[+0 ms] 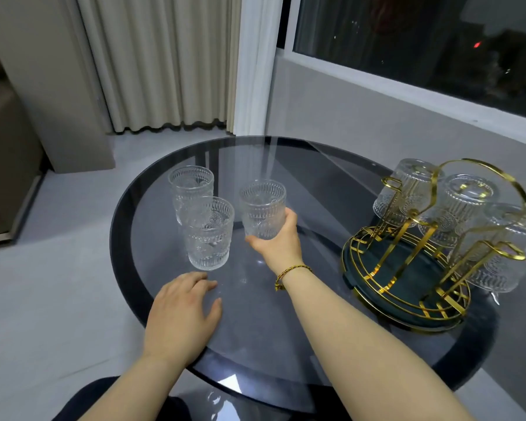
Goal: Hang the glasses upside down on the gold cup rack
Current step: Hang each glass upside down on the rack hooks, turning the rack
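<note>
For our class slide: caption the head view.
Right hand grips an upright glass near the gold rack.

arms: bare | right wrist: gold-red braided bracelet (292,273) | lap: dark clothing (82,402)

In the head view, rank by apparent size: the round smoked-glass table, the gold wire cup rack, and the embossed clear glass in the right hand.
1. Round smoked-glass table
2. Gold wire cup rack
3. Embossed clear glass, gripped by the right hand

No ties.
</note>
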